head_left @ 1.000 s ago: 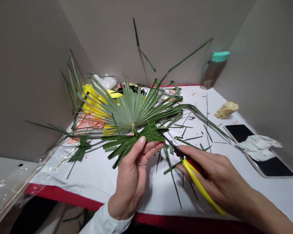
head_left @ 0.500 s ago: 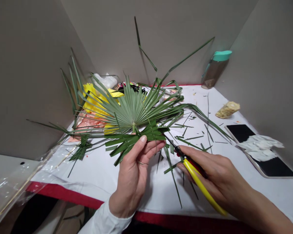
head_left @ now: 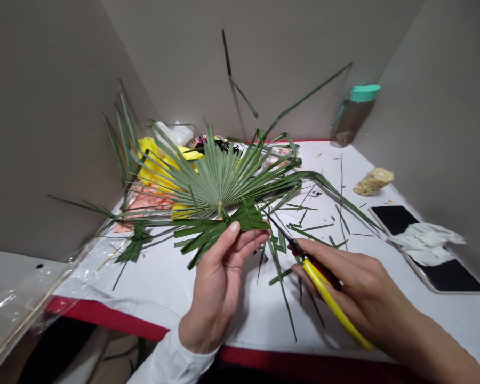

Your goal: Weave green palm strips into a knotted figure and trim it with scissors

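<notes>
A woven green leaf piece [head_left: 208, 232] with several strip ends is pinched between the thumb and fingers of my left hand [head_left: 223, 272]. My right hand [head_left: 356, 288] is closed around yellow-handled scissors [head_left: 332, 306]. Their dark blades point up and left, with the tips beside the right edge of the woven piece. Directly behind the woven piece spreads a large fan-shaped palm leaf [head_left: 220, 178]. Cut leaf strips [head_left: 282, 298] are scattered under and to the right of my hands. A smaller knotted leaf piece [head_left: 135, 242] lies to the left.
Yellow material [head_left: 154, 168], pink plastic [head_left: 144, 200] and a white bag [head_left: 175, 132] lie at the back left. On the right are a bottle [head_left: 354, 114], a beige lump [head_left: 373, 181] and a phone [head_left: 452, 274] partly under a crumpled tissue [head_left: 426, 241]. Grey panels surround the white-covered table [head_left: 364, 333].
The scissor blades have come away slightly from the woven piece's right edge and look parted. A small strip end at that edge no longer shows. The view has shifted slightly.
</notes>
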Tool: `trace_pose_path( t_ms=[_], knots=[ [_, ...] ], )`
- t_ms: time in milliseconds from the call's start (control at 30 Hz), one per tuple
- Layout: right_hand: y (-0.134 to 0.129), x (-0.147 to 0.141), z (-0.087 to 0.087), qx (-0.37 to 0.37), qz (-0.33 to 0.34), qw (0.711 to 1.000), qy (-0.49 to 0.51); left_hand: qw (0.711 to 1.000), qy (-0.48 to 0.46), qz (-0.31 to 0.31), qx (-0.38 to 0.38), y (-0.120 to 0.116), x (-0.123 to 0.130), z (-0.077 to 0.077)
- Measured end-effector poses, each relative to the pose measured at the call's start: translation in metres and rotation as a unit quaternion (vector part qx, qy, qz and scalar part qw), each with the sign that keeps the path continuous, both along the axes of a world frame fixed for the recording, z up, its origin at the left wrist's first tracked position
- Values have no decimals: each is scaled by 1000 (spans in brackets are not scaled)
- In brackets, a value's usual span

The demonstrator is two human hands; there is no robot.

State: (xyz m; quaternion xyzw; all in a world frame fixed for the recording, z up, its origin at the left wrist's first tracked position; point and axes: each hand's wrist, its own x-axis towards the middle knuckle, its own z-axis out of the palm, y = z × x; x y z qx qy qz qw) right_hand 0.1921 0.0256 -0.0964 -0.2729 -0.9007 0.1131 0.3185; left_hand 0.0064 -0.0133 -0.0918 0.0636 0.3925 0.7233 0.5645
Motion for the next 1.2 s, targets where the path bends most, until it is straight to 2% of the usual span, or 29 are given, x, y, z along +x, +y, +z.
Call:
trace_pose_path(
  t_ms=[167,233,333,400,567,767,967,1200],
  knots=[
    [13,1,-5,-53,-89,994,21,999,19,4,-25,1,-7,0],
    [21,3,-8,-139,-109,983,51,999,23,0,-28,0,-10,0],
    [30,6,-12,-273,-117,950,96,999,35,-12,-24,-2,-14,1],
    [33,8,-14,-315,-117,936,105,998,49,-12,-27,-5,-15,2],
    [36,10,-19,-360,-109,919,121,993,111,-33,-2,-9,-23,8],
    [45,13,-27,-386,-111,906,137,978,198,-40,60,-9,-43,24],
    [59,17,-36,-380,-126,904,147,947,294,-80,101,1,-79,40],
    [61,15,-37,-406,-134,889,161,896,400,-173,87,16,-116,60]
  ],
)
